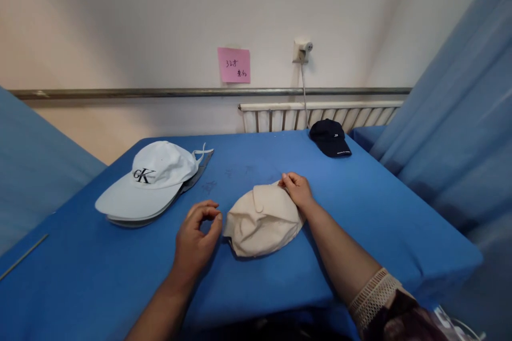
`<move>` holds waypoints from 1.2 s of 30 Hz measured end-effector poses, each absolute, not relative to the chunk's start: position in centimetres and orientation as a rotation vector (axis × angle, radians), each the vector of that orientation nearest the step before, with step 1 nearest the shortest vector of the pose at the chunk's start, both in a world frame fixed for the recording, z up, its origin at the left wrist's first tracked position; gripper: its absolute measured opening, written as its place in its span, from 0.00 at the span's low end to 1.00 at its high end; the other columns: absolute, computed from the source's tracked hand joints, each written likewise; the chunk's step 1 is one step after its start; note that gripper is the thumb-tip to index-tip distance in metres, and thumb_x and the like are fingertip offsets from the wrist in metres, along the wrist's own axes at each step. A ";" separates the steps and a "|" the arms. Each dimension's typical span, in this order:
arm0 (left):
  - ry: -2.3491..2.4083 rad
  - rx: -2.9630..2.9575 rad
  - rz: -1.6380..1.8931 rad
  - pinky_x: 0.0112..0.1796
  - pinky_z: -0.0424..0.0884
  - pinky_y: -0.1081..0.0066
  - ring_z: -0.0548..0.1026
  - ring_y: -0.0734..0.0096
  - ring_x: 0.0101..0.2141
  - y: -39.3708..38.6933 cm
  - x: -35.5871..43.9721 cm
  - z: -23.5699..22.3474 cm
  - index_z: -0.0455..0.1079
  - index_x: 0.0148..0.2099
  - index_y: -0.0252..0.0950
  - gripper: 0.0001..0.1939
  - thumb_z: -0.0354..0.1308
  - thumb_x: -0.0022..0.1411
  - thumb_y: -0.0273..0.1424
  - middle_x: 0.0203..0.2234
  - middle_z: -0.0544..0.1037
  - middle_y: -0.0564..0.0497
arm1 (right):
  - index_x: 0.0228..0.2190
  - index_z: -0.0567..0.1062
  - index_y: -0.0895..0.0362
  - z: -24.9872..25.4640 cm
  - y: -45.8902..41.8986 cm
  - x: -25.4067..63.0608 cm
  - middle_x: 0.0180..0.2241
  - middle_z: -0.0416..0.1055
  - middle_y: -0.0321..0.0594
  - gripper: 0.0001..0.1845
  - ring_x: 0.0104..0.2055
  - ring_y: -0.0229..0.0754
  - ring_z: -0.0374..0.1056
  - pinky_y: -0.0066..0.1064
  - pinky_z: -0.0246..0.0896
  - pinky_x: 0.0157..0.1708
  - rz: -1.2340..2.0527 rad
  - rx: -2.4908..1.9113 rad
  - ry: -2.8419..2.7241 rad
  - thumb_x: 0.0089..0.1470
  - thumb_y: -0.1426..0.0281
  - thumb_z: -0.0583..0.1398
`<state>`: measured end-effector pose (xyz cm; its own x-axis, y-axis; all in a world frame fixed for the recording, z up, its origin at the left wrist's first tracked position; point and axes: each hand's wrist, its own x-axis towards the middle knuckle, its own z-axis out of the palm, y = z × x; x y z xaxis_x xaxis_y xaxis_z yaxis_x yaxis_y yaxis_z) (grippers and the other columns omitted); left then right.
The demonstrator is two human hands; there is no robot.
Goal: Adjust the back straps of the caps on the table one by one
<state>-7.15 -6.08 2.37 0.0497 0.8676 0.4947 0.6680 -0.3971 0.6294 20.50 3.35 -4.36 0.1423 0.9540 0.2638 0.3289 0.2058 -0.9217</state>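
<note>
A beige cap (264,218) lies crumpled on the blue-covered table in front of me, with a fabric tab across its top. My right hand (296,187) pinches the cap's far right edge between thumb and fingers. To the left of the cap, my left hand (199,229) is loosely curled, thumb and fingertips slightly apart, with nothing in it. A small gap separates it from the cap's left edge.
Stacked caps, a white one with black CK letters (164,170) on top, lie at the left. A dark navy cap (330,138) rests at the back right. A thin stick (24,257) lies at far left. Behind the table (380,218) are a radiator (340,112) and a wall; blue curtains (460,112) hang at both sides.
</note>
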 end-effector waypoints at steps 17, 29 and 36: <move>1.407 2.592 1.163 0.46 0.66 0.60 0.71 0.60 0.42 -9.5 -3.3 2.7 0.67 0.33 0.37 0.04 0.59 0.61 0.28 0.38 0.73 0.45 | 0.24 0.74 0.55 -3.9 3.3 20.3 0.26 0.76 0.36 0.21 0.29 0.39 0.70 0.28 0.59 0.32 0.688 -1.381 -1.434 0.60 0.57 0.52; 1.619 2.470 1.224 0.51 0.64 0.57 0.72 0.56 0.46 1.3 -8.0 5.5 0.70 0.31 0.38 0.10 0.56 0.60 0.38 0.42 0.76 0.44 | 0.24 0.74 0.54 -2.5 2.0 20.1 0.25 0.75 0.38 0.17 0.28 0.41 0.67 0.29 0.53 0.29 0.453 -1.665 -1.575 0.60 0.62 0.54; 1.929 2.106 1.459 0.51 0.66 0.57 0.73 0.55 0.48 4.0 -10.1 2.3 0.71 0.38 0.36 0.12 0.52 0.60 0.39 0.44 0.76 0.41 | 0.36 0.76 0.56 -2.9 1.4 18.8 0.38 0.76 0.42 0.11 0.40 0.43 0.70 0.31 0.59 0.41 0.309 -1.603 -1.748 0.61 0.66 0.54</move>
<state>-10.13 3.96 2.32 -0.1364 0.7594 0.6362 0.8189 -0.2749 0.5039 18.77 1.36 -2.89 0.0464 0.9364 0.3478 0.7600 0.1929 -0.6206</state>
